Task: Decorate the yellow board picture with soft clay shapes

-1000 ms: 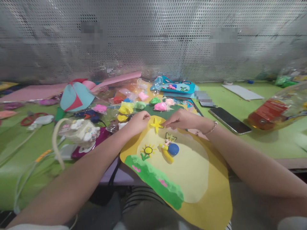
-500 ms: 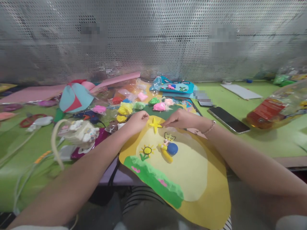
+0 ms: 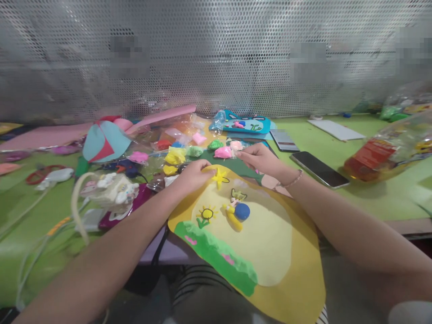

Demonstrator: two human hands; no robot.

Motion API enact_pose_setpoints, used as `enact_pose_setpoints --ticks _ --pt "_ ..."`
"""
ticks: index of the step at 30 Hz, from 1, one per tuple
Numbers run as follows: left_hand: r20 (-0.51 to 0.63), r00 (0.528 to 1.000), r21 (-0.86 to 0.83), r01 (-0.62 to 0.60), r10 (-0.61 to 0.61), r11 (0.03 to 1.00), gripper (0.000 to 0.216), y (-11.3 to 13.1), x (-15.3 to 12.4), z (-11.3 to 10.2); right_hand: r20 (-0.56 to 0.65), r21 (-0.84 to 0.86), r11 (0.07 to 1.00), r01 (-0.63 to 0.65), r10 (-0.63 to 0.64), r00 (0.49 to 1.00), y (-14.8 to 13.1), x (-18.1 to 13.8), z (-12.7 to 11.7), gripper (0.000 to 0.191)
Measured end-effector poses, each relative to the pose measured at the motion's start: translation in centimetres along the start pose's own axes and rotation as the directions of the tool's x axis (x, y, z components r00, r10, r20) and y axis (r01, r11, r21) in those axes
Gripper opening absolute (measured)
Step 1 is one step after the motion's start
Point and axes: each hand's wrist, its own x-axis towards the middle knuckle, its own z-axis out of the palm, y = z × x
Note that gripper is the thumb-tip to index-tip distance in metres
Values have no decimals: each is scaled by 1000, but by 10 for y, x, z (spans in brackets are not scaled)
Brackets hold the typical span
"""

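A yellow card (image 3: 303, 252) with a paler inner panel lies tilted at the table's front edge. On it are a clay snail with a blue shell (image 3: 242, 211), a clay sun-like flower (image 3: 207, 213) and a green clay strip (image 3: 219, 256) with pink bits. A yellow clay star (image 3: 219, 178) sits near the top, a thin dark strand curving at its right. My left hand (image 3: 196, 176) is closed on the card's upper left edge, thumb beside the star. My right hand (image 3: 258, 158) is pinched above the card's top edge; whatever its fingertips hold is too small to make out.
Bagged clay lumps, including a pink one (image 3: 223, 152) and a yellow one (image 3: 175, 155), lie behind the card. At right are a black phone (image 3: 319, 168) and a tilted bottle (image 3: 367, 155). A decorated charger (image 3: 116, 193) and cables stand at left.
My right hand has lifted away from beside the star, moving up toward the clay lumps. The left hand has shifted slightly toward the star, and a dark curved strand now shows at the star's right.
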Motion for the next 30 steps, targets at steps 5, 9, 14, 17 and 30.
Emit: enact_pose_setpoints --ticks 5,9,14,17,30 --pt "12 1000 47 18 -19 999 21 0 0 1 90 205 979 -20 1 996 5 4 3 37" --pt "-42 998 173 -35 43 984 21 -2 1 4 124 276 957 -83 50 991 13 9 5 21" --pt "-138 974 282 -132 177 950 32 -3 0 9 78 252 953 -170 155 985 7 8 6 28" --pt "-162 962 281 -168 219 945 30 0 -3 7 8 229 947 -226 231 973 0 6 8 43" --pt "-113 977 290 -141 180 947 30 -8 4 7 69 352 893 -279 272 960 7 9 7 26"
